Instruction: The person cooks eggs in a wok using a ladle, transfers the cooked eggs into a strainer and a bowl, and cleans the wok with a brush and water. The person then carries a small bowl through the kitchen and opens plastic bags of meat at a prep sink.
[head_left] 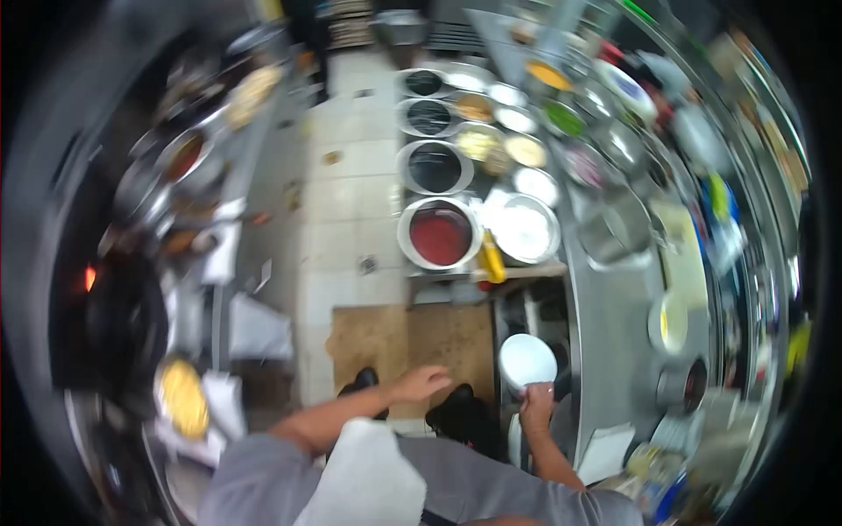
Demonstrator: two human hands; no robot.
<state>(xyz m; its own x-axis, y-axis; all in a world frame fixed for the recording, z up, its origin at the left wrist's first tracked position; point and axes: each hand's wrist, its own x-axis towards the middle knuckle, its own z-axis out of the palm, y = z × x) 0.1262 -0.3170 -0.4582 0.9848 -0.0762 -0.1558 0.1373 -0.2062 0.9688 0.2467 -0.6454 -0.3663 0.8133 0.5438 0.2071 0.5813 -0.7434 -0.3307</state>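
Observation:
My right hand [537, 405] grips the near rim of a white bowl [527, 359], its fingers closed on the edge. The bowl is beside the right counter, above a dark opening below it. Nothing shows inside the bowl. In front of my body, over the brown floor mat [410, 344], my left hand [423, 383] is empty, with its fingers loosely stretched and slightly blurred. It touches nothing.
Ahead stand several tubs, one with red liquid [440, 235], and a white round container [524, 228] near a yellow-handled tool [491, 259]. A metal counter [614, 351] runs along my right. Left are a stove with a flame [90, 279] and a bowl of yellow food [184, 399].

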